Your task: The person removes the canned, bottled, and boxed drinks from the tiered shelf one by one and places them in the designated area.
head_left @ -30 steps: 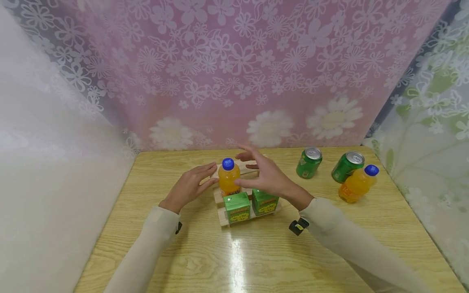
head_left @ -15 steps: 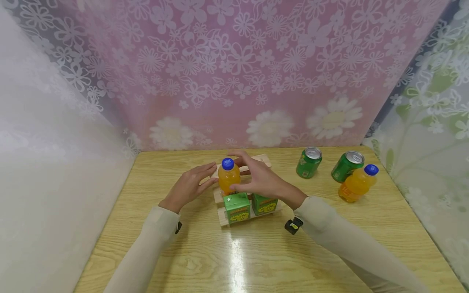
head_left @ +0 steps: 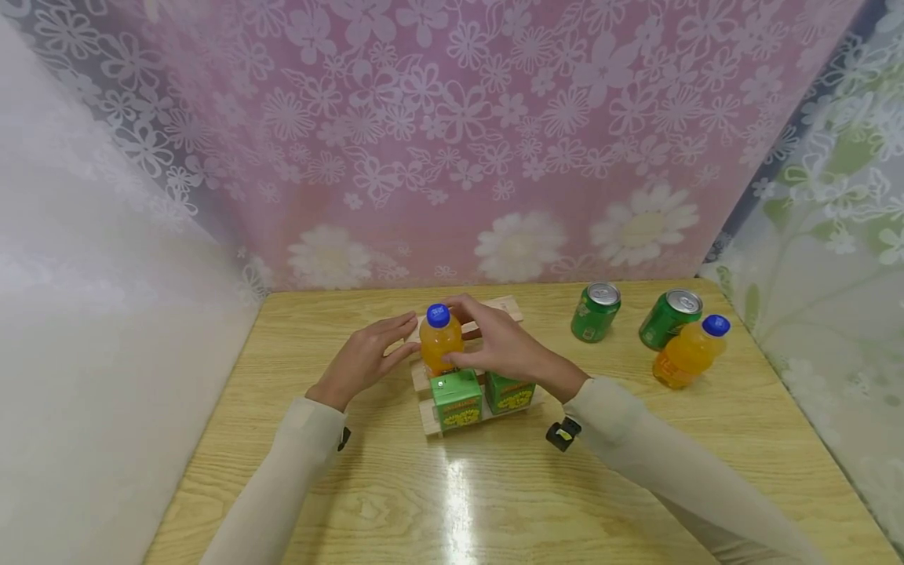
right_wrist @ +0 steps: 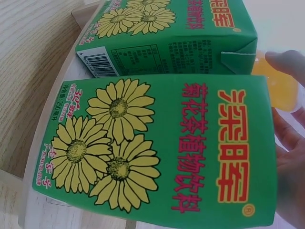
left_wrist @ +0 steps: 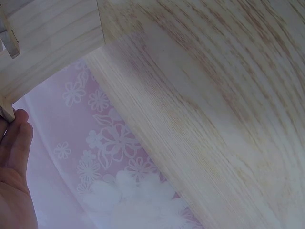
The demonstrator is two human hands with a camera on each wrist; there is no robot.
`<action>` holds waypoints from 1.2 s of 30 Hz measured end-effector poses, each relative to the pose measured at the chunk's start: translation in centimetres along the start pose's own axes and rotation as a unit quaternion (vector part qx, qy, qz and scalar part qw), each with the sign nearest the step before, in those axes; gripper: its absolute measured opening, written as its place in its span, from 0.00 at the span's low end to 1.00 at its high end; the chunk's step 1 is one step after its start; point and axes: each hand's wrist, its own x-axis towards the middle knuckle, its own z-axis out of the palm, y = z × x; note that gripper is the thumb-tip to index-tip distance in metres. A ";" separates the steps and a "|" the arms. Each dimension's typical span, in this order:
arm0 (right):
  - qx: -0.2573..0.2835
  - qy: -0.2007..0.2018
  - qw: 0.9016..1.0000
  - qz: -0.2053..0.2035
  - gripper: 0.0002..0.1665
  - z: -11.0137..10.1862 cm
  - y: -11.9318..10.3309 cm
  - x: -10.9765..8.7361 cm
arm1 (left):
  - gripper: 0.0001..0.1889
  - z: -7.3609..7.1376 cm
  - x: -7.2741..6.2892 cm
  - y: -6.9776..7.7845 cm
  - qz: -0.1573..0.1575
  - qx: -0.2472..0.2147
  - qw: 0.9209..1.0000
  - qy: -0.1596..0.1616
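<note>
At the wooden rack (head_left: 504,309), the right hand (head_left: 503,341) is now gripping the orange bottle (head_left: 439,339) — reach becoming hold. The left hand (head_left: 363,357), fingers straight, is touching the rack.

A pink sheet (head_left: 438,141) with white flowers hangs at twelve o'clock, large daisies (head_left: 519,247) low on it; a whitish sheet (head_left: 92,329) closes off nine o'clock, a leafy green-and-white one (head_left: 812,259) three; the wood-grained tabletop (head_left: 537,502) shows a bright glare (head_left: 457,510) toward six o'clock
</note>
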 end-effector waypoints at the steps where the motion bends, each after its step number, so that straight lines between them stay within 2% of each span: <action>1: 0.000 0.000 1.000 -0.001 0.42 0.0 0.0 0.0 | 0.29 0.0 0.0 0.0 0.000 0.000 1.000 0.001; 10: -0.021 0.011 1.000 -0.007 0.43 0.6 -0.1 0.1 | 0.28 0.3 0.0 -0.1 0.006 -0.001 1.000 0.009; 17: -0.046 0.048 0.998 -0.005 0.43 0.9 -0.5 0.1 | 0.28 0.3 0.0 -0.2 0.006 0.000 1.000 0.011; 23: -0.046 0.070 0.996 -0.002 0.43 -0.1 -1.1 -0.1 | 0.28 0.2 0.0 -0.1 0.013 0.007 1.000 0.016; 28: -0.053 0.086 0.995 -0.004 0.45 -1.2 -1.5 -0.6 | 0.28 0.2 0.0 -0.1 0.005 0.002 1.000 0.013; 36: -0.061 0.111 0.992 0.007 0.44 -3.0 -1.2 -1.7 | 0.29 0.3 0.1 -0.2 0.010 0.010 1.000 0.012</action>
